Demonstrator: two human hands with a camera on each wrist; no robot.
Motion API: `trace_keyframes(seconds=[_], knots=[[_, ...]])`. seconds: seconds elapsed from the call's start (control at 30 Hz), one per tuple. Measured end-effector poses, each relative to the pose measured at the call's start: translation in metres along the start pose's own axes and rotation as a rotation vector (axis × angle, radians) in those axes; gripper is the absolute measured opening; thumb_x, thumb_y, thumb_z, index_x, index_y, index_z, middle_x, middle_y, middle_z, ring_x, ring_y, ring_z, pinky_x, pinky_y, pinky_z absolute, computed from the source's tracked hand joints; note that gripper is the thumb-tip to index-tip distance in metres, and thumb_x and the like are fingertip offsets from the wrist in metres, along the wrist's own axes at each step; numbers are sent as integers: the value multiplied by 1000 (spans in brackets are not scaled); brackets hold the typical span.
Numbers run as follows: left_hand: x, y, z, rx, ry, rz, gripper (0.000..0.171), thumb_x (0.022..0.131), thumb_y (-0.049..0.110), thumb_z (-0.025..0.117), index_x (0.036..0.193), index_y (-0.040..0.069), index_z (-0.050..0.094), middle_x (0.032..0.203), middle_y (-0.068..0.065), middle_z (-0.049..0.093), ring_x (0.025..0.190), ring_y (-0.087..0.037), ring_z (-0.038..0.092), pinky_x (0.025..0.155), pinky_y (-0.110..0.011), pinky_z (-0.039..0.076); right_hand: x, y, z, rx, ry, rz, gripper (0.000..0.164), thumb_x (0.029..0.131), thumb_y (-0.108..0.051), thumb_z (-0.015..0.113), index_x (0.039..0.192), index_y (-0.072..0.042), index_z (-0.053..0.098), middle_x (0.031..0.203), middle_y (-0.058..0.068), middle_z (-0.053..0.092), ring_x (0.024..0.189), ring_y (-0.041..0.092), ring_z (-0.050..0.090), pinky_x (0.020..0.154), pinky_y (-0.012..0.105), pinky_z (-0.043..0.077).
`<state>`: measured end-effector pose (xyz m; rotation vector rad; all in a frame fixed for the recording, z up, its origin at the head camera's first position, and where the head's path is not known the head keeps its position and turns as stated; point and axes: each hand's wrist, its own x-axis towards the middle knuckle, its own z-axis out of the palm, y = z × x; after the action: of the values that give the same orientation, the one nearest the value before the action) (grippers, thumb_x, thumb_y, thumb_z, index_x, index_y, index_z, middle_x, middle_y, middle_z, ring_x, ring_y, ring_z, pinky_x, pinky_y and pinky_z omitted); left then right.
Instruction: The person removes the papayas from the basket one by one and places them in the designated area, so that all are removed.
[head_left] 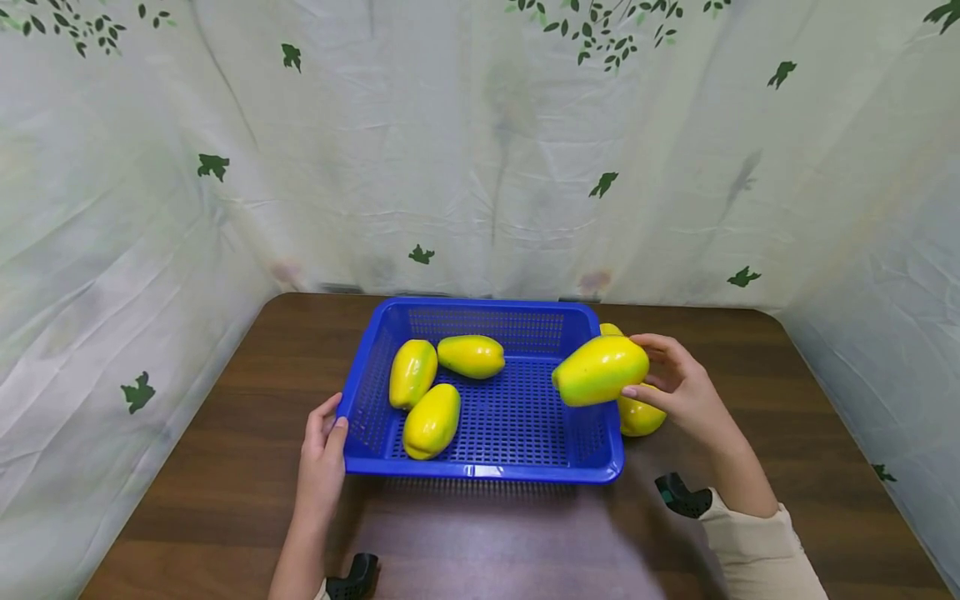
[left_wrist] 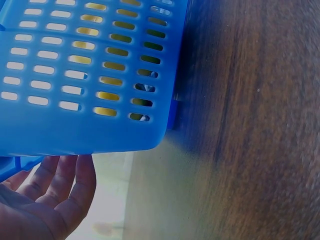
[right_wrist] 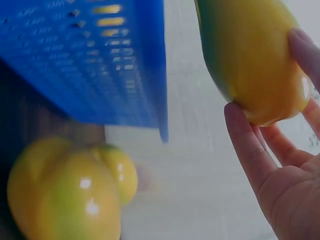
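Observation:
A blue plastic basket (head_left: 480, 472) with slotted walls stands on the table, and my left hand (head_left: 322, 458) grips its left rim. In the left wrist view, the fingers of that hand (left_wrist: 55, 195) reach under the rim of the basket (left_wrist: 80, 132). Over the basket's right rim, my right hand (head_left: 693, 408) holds a yellow-green papaya (head_left: 600, 371) by its end, thumb against fingers. Three papayas lie inside on the left: one upright (head_left: 412, 373), one sideways (head_left: 471, 357), one nearer (head_left: 432, 421). The right wrist view shows the held papaya (right_wrist: 250, 60) above rim height.
Outside the basket's right wall lie more papayas, one nearer (head_left: 641, 417) and another mostly hidden farther back (head_left: 611, 329). The brown wooden table (head_left: 225, 467) ends against a pale curtain (head_left: 480, 167) with leaf prints. Black devices (head_left: 682, 496) sit at both wrists.

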<state>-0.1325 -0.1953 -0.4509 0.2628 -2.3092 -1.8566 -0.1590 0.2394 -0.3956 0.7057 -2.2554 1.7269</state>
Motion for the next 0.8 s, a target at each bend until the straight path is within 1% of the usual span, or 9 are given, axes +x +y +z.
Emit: trace_keyframes(seconds=[0.1,0.3,0.5,0.67,0.8], knots=[[0,0,0,0,-2,-4,39,98,26,33,135,13,33,122,-16,45,100,-22,46,74,-16,41,-11,2,-6,-22,35,21,60,72,15,65,126,4,40,120,7,46,103,16,49,79,22,45],[0,1,1,-7,11,-5,38,98,24,34,134,12,34,121,-15,46,99,-20,47,74,-16,41,-32,8,-16,-74,76,73,60,73,14,65,126,4,39,119,6,46,103,13,49,78,20,45],[0,1,1,-9,-2,-5,39,98,25,33,134,12,33,121,-15,46,99,-21,47,74,-16,42,-55,15,-25,-107,159,138,62,73,14,65,127,3,39,119,0,46,104,9,48,76,17,45],[0,1,1,-8,3,1,39,98,25,33,134,13,34,121,-14,46,99,-20,46,75,-17,41,-73,21,-33,-74,213,145,62,72,19,62,127,5,37,119,-1,47,104,8,47,76,16,45],[-1,0,1,-8,11,13,39,98,24,33,134,12,34,119,-15,46,98,-20,46,74,-16,41,-86,31,-37,-49,211,147,61,72,21,61,126,8,36,119,-2,47,105,7,47,75,16,45]])
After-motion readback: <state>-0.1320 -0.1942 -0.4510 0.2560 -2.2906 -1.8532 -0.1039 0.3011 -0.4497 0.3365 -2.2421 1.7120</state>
